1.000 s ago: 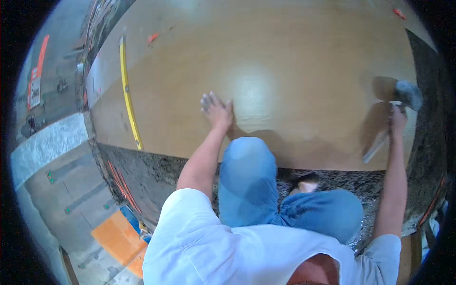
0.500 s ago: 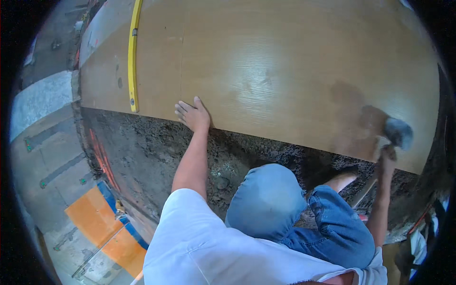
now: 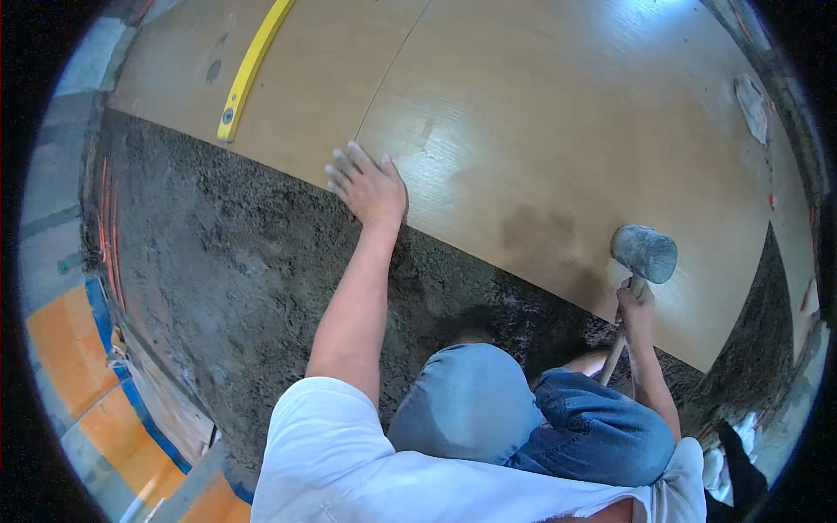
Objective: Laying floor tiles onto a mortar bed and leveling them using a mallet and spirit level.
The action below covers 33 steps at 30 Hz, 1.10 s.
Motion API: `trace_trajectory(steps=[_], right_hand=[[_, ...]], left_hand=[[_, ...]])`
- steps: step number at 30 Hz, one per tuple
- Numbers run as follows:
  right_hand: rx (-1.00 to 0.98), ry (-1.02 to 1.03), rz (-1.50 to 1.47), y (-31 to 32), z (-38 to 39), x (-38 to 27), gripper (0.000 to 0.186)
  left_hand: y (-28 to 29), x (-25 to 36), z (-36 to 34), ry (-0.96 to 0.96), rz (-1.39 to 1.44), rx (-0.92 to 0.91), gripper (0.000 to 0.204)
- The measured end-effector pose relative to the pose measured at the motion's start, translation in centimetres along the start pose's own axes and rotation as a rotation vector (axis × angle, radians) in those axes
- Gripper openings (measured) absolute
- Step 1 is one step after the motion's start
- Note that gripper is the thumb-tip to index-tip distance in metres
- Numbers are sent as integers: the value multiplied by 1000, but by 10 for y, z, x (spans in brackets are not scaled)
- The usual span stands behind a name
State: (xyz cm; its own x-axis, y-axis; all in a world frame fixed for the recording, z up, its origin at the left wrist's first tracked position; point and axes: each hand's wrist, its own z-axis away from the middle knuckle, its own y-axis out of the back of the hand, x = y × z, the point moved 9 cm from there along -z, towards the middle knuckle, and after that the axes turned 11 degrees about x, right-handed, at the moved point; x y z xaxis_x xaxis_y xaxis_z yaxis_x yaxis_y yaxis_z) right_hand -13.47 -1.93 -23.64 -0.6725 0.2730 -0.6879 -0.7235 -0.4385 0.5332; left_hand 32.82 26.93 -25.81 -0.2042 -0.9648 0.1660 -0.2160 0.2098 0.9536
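My left hand [image 3: 373, 187] rests open, fingers spread, on the near edge of a large light-brown tile [image 3: 523, 113], close to a thin seam. My right hand [image 3: 635, 309] grips the wooden handle of a rubber mallet [image 3: 643, 253], whose grey head is over the tile's near right part and casts a shadow on it. A yellow spirit level [image 3: 253, 61] lies on the tiled surface to the left of my left hand. Dark, rough mortar [image 3: 235, 244] shows below the tile's edge, and my bent knees are low in the picture.
At the lower left are orange boards [image 3: 70, 344] with blue edging and thin orange rods [image 3: 113, 235] along the mortar bed's edge. A pale cloth-like item [image 3: 751, 109] lies at the upper right. White and black cloths [image 3: 737, 462] are bunched at the lower right.
The view has turned and shifted, showing more mortar on the left. The mallet has moved leftward in the picture with my right hand. My left hand stays spread on the tile.
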Motion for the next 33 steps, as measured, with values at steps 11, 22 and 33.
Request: trace_trajectory(steps=[11,22,33], right_hand=[[19,107,-71,-28,-66,-77,11],[-38,206,-32,-91,-167,-149,13],[183,414,235,-115,-203,-189,29]], left_hand=[[-28,91,-60,-49,102,7,73],[-29,94,-64,-110,51,60,62],[-38,95,-65,-166,8,-13,59]])
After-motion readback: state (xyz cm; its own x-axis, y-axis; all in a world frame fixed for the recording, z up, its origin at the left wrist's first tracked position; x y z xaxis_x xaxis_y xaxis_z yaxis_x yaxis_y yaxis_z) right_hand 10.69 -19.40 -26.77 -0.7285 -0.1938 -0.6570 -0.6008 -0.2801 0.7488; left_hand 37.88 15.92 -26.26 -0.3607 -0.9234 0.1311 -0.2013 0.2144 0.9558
